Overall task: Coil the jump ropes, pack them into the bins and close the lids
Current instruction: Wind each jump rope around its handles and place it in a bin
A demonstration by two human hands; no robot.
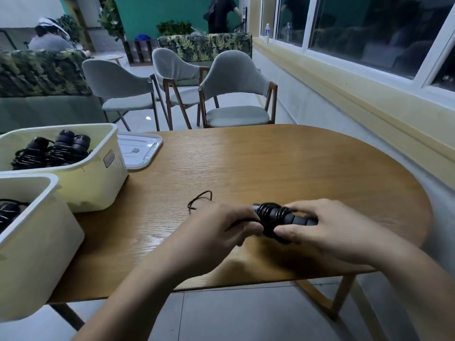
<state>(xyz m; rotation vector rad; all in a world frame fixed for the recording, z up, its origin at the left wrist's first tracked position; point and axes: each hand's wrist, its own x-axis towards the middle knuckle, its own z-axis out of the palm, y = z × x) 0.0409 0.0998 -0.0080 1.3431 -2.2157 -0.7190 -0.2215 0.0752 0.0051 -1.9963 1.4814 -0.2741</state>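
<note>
A black jump rope (275, 215) with its cord wound round the handles is held just above the wooden table (283, 168). My right hand (327, 227) grips the handles from the right. My left hand (221, 227) pinches the loose black cord at the bundle's left end. A short loop of cord (199, 200) lies on the table beyond my left hand. Two cream bins stand at the left: the far bin (98, 178) holds several coiled black ropes (51, 151), and the near bin (37, 242) shows part of a coiled rope (7, 212).
A white lid (140, 151) lies flat behind the far bin. Three grey chairs (234, 94) stand past the table's far edge. A wall with windows runs along the right. People are in the background.
</note>
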